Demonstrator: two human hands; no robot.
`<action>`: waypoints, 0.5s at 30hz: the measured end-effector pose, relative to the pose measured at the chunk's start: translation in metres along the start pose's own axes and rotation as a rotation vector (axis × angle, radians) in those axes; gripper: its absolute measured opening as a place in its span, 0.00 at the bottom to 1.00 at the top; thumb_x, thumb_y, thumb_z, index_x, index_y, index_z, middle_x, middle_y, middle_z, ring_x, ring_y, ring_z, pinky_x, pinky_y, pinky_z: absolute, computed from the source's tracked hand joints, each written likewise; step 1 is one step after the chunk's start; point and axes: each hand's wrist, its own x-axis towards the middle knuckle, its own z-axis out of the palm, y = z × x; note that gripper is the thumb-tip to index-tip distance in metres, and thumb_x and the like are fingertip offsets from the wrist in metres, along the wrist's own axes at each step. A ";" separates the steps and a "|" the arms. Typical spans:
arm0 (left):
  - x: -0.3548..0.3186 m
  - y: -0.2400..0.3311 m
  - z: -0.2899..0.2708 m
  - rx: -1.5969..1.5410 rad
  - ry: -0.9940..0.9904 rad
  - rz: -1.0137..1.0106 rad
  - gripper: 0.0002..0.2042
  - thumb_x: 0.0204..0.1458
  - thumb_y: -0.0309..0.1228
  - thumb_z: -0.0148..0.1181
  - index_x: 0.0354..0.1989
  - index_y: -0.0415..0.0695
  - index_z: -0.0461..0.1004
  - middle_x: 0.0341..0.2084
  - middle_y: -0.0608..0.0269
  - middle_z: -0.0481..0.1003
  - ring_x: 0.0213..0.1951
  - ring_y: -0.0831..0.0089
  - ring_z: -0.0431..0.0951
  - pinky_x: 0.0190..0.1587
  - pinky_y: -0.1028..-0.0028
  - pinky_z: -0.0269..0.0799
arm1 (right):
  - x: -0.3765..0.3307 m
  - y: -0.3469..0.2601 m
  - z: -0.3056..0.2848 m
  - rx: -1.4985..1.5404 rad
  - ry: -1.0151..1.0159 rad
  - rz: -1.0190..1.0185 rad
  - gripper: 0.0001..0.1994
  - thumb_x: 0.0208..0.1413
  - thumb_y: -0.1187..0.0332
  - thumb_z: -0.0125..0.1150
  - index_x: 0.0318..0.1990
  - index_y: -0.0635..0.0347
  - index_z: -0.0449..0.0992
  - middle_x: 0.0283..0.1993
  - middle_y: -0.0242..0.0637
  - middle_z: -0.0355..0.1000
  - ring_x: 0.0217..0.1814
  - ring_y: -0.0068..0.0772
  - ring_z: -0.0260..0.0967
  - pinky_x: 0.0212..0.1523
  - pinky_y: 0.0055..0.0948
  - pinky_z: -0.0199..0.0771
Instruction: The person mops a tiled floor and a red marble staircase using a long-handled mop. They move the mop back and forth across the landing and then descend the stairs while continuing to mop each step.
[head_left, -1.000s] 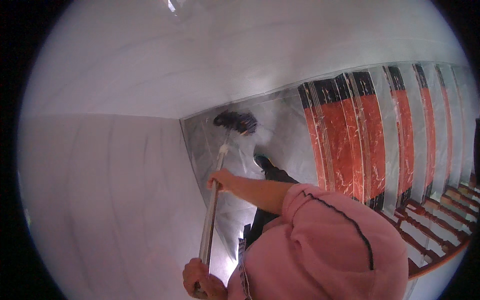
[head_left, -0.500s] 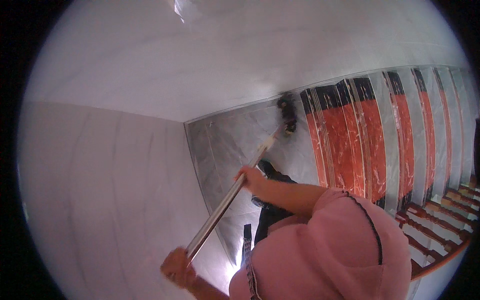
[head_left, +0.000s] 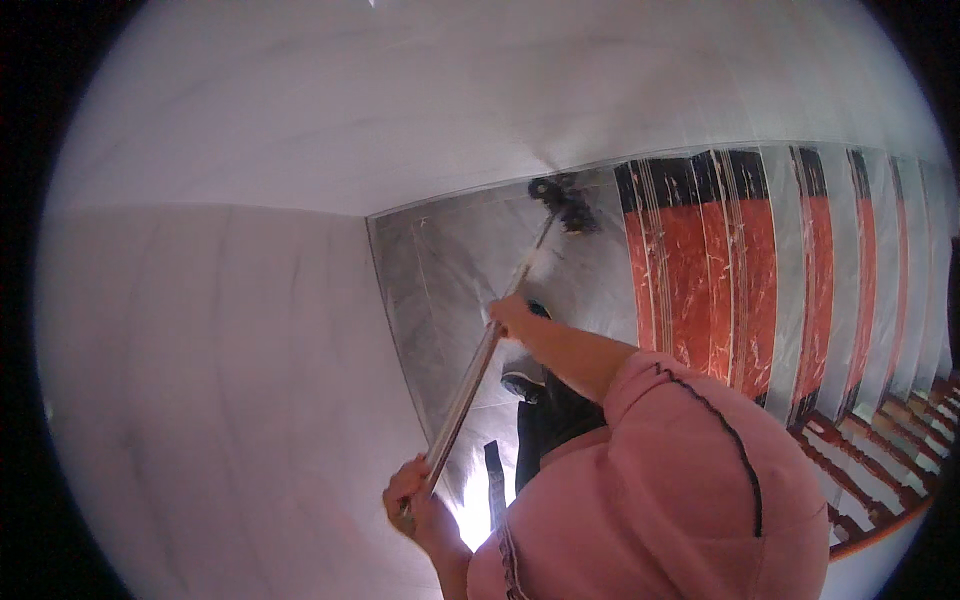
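A mop with a long metal pole (head_left: 465,395) slants across the view. Its dark stringy head (head_left: 568,208) rests on the grey tiled floor near the foot of the wall. My left hand (head_left: 420,505) is closed around the pole's near end at lower left. Further up the shaft, my right hand (head_left: 512,316) grips it too, with the arm reaching in from the pink sleeve (head_left: 640,375). The mop strands look slightly smeared by motion.
Red and black steps (head_left: 735,270) with grey risers lie to the right, beside a wooden baluster railing (head_left: 870,475). Pale walls (head_left: 230,350) meet the landing floor (head_left: 430,280) at the left and far side. My dark shoes (head_left: 522,385) stand close to the pole.
My left hand has shifted right and farther up the picture, and my right hand slightly up. The mop head has swung a little to the left, away from the steps. Both hands keep their hold.
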 end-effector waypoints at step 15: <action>-0.091 0.072 -0.155 0.404 -0.055 0.599 0.09 0.45 0.28 0.49 0.18 0.38 0.68 0.14 0.54 0.67 0.21 0.59 0.69 0.34 0.53 0.69 | -0.171 0.106 0.153 -0.213 -0.535 0.296 0.05 0.42 0.70 0.55 0.25 0.61 0.66 0.24 0.37 0.65 0.26 0.35 0.69 0.23 0.33 0.72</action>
